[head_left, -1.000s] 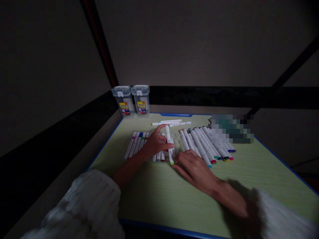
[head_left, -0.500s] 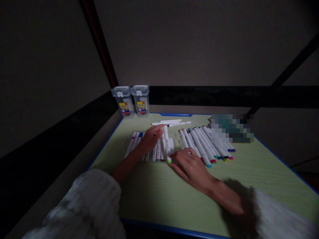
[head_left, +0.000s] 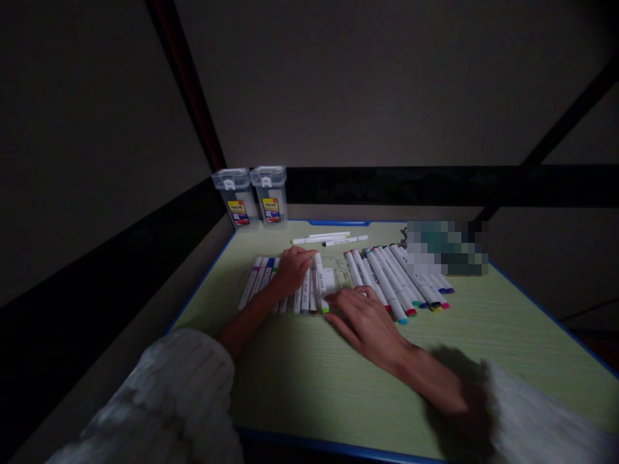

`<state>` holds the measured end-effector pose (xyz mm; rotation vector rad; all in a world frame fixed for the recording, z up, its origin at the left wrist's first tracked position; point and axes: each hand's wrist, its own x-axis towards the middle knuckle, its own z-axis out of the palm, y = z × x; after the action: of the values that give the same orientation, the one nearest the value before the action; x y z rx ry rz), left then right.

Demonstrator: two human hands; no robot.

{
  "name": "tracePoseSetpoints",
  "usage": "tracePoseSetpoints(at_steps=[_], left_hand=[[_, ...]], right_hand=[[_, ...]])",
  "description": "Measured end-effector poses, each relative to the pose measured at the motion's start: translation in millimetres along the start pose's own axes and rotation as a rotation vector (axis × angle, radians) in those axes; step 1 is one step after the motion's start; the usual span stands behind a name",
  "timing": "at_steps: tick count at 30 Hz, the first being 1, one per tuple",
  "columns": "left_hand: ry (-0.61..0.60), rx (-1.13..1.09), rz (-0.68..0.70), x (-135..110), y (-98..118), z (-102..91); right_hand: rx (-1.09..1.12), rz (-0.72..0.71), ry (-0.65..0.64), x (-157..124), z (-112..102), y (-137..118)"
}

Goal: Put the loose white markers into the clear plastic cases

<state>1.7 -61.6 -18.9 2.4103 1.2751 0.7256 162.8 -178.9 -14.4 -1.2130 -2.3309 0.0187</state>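
Note:
A white marker with a lime-green end slants over the row of white markers lying in a clear plastic case. My left hand reaches across that row, its thumb and forefinger closed at the marker's far end. At the lime-green near end, my right hand has its thumb and forefinger closed around the marker. The left hand and wrist cover part of the row. Part of the case's floor shows to the right of the marker.
Several loose markers with coloured ends lie right of the case. A few slim pens rest behind it. Two lidded clear containers stand at the back left. A blurred-out item lies at the back right of the table.
The lime-green-ended marker sits slightly lower and flatter against the row, with both hands still at its ends. The whole view has shifted a little.

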Motion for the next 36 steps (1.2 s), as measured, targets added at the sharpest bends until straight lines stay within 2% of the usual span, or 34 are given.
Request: tracePoseSetpoints(at_steps=[5,12,36], left_hand=[[-0.035,0.058,-0.041,1.6,-1.0,4.5],[-0.016,0.141,-0.083,1.8,-2.9,11.1],[-0.063,0.278,-0.028,-4.5,-2.6,14.2]], right_hand=[[-0.014,0.027,-0.033,1.9,0.7,-0.8],[-0.014,0.055,-0.074,3.0,1.9,-0.9],[-0.002,0.076,-0.096,3.3,4.4,0.9]])
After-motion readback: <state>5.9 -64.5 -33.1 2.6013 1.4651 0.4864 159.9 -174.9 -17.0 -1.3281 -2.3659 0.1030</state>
